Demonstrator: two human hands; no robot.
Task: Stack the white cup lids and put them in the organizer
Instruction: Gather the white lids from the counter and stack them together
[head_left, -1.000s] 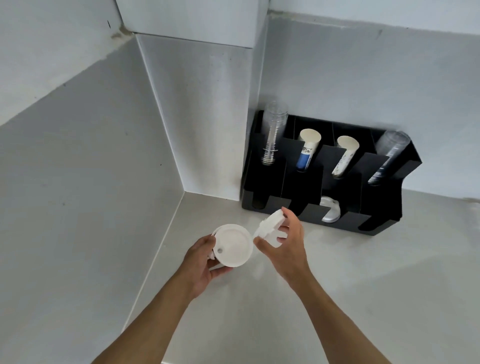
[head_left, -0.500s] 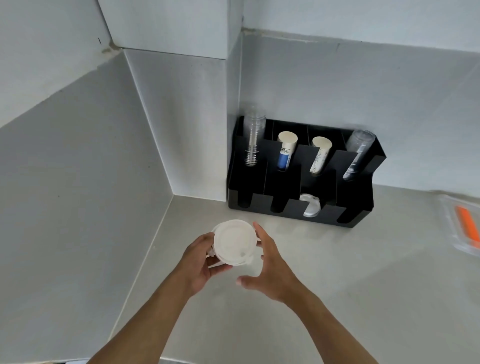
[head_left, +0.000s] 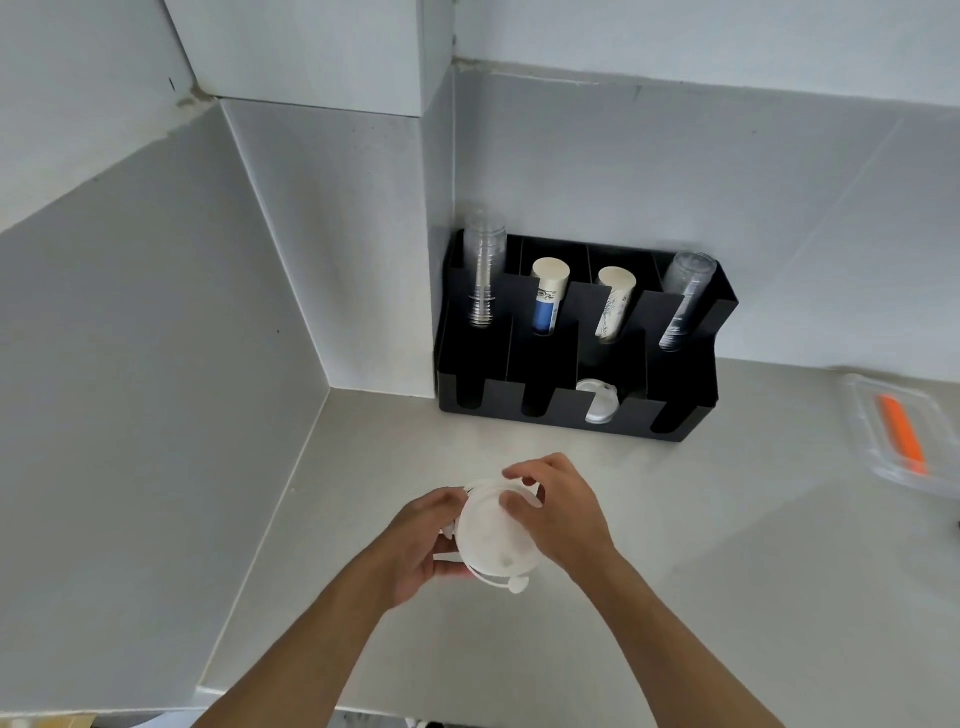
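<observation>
The stack of white lids (head_left: 493, 540) is gripped from both sides above the grey counter (head_left: 727, 545). The left hand (head_left: 421, 545) is closed on its 9 o'clock edge; the right hand (head_left: 558, 512), open beside the stack 0.5 s earlier, is now closed over the 2 o'clock rim. At 12 o'clock, the black organizer (head_left: 576, 410) is seen with 1 white lid (head_left: 597, 402) in its front slot.

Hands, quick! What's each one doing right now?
Left hand: closed around the stack of white lids, holding it.
Right hand: fingers curled over the top of the same stack.
</observation>
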